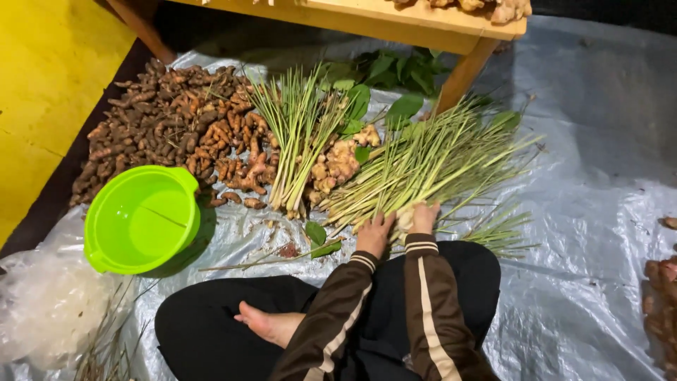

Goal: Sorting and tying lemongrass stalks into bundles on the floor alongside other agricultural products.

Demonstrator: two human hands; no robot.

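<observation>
I sit cross-legged on a plastic sheet (585,212). My left hand (374,235) and my right hand (424,216) are close together at the pale root ends of a big fanned pile of lemongrass stalks (430,166). Both hands grip a bunch of these stalks at the base, fingers curled around it. A second, upright bundle of lemongrass (296,134) lies just to the left. My brown striped sleeves cover both forearms.
A heap of brown turmeric roots (166,127) lies at the left, ginger (338,162) between the lemongrass bundles, green leaves (384,74) behind. A green plastic basin (141,219) sits at my left. A wooden table leg (462,74) stands behind the pile. More roots (659,303) lie at right.
</observation>
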